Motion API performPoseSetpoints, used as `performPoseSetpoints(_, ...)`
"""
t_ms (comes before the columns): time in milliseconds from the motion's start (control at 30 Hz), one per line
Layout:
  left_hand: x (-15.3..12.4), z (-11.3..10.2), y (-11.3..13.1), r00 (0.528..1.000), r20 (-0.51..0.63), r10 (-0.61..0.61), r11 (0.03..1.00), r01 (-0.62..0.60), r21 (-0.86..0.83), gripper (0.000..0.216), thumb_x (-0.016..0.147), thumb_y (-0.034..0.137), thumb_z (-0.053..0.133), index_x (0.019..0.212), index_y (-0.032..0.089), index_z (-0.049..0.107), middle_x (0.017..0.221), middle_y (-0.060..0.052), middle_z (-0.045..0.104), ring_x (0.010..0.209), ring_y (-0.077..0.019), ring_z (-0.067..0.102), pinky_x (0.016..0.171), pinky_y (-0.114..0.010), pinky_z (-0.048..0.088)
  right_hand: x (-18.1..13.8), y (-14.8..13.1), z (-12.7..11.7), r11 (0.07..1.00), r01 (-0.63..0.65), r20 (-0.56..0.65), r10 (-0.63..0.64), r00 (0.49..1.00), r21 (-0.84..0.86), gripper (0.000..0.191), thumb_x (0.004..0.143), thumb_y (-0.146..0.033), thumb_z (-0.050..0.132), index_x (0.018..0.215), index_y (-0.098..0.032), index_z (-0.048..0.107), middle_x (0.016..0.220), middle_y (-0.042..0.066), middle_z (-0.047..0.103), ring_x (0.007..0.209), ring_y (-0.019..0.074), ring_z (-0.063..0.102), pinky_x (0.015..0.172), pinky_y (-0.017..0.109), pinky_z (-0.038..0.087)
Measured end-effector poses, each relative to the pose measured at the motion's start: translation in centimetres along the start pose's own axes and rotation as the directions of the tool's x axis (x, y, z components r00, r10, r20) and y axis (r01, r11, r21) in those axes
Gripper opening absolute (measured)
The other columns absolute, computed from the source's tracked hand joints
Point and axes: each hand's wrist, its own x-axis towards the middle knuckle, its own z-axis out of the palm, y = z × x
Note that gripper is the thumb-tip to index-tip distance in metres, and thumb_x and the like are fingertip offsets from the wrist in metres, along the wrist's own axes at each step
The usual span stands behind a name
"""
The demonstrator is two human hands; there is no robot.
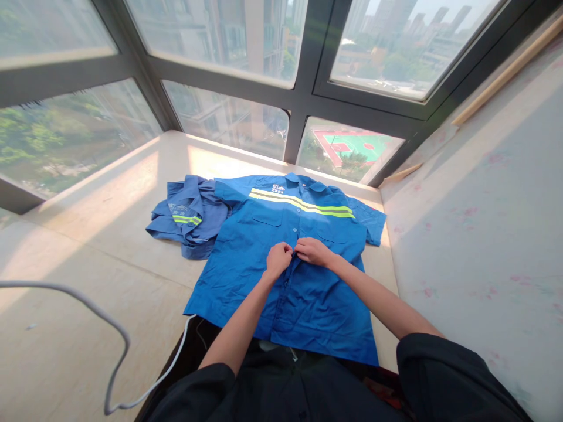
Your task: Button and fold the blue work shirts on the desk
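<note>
A blue short-sleeved work shirt (246,264) lies spread out face up, its collar toward the window and its hem toward me. A yellow and grey reflective band (303,206) crosses its chest, with white print above it on the left. My left hand (280,258) and my right hand (313,251) meet at the front placket, just below a visible button (295,230). Both hands pinch the placket edges with closed fingers. Whatever button lies between the fingertips is hidden. Below the hands the placket is slightly parted and wrinkled.
A second, crumpled blue shirt (193,220) with a yellow stripe lies left of the spread one. The pale sill (109,258) ends at window frames (294,105) ahead and a papered wall (475,246) on the right. A white cable (125,346) curves at the lower left.
</note>
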Motion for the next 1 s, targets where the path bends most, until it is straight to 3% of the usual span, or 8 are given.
performPoseSetpoints(200,0.7,0.0,-0.4,0.997,0.061,-0.047,0.976,0.059,-0.209,0.011,0.081,0.011,0.061,0.083,0.013,0.071,0.068,-0.002,0.071,0.058,-0.011,0.065,0.061,-0.021,0.05,-0.4,0.0,0.0,1.0,0.013,-0.093,-0.012,0.996,0.015,0.024,0.099,-0.023,0.046,0.092,-0.02,0.069,0.086,0.006,0.064,0.078,0.0177,0.056,0.07,0.028,0.04)
performPoseSetpoints(500,0.5,0.1,-0.4,0.995,0.073,-0.062,0.93,0.084,-0.358,0.006,0.082,0.012,0.064,0.083,0.011,0.07,0.062,0.0,0.067,0.052,-0.009,0.062,0.056,-0.02,0.05,-1.0,0.0,0.9,0.991,-0.066,-0.205,0.088,0.975,0.113,0.03,0.101,-0.022,0.043,0.112,-0.024,0.07,0.088,0.007,0.066,0.078,0.0178,0.056,0.07,0.029,0.044)
performPoseSetpoints(633,0.3,0.3,-0.5,0.997,0.042,-0.06,0.934,0.071,-0.351,0.007,0.083,0.012,0.062,0.088,0.011,0.068,0.064,-0.001,0.069,0.055,-0.0108,0.065,0.058,-0.021,0.052,-1.1,-0.6,1.5,0.981,-0.097,-0.221,0.134,0.966,0.171,0.03,0.1,-0.021,0.043,0.115,-0.024,0.069,0.092,0.008,0.065,0.083,0.0199,0.057,0.074,0.032,0.046)
performPoseSetpoints(767,-0.4,0.1,-0.4,0.999,-0.039,-0.019,0.953,0.006,-0.303,0.023,0.08,0.014,0.065,0.103,0.014,0.066,0.069,-0.001,0.072,0.069,-0.0145,0.069,0.07,-0.025,0.054,-1.3,-1.1,1.9,0.971,-0.11,-0.24,0.161,0.957,0.214,0.03,0.099,-0.02,0.043,0.114,-0.022,0.068,0.094,0.009,0.064,0.087,0.0223,0.057,0.077,0.035,0.047)
performPoseSetpoints(1000,-2.6,1.0,-0.9,0.974,-0.11,0.197,0.971,-0.209,-0.113,0.047,0.079,0.023,0.07,0.124,0.016,0.058,0.105,-0.008,0.074,0.097,-0.0194,0.069,0.089,-0.029,0.051,-1.3,-1.5,2.2,0.965,-0.135,-0.242,0.19,0.951,0.227,0.029,0.099,-0.019,0.04,0.11,-0.019,0.067,0.096,0.011,0.064,0.09,0.0237,0.057,0.08,0.037,0.048)
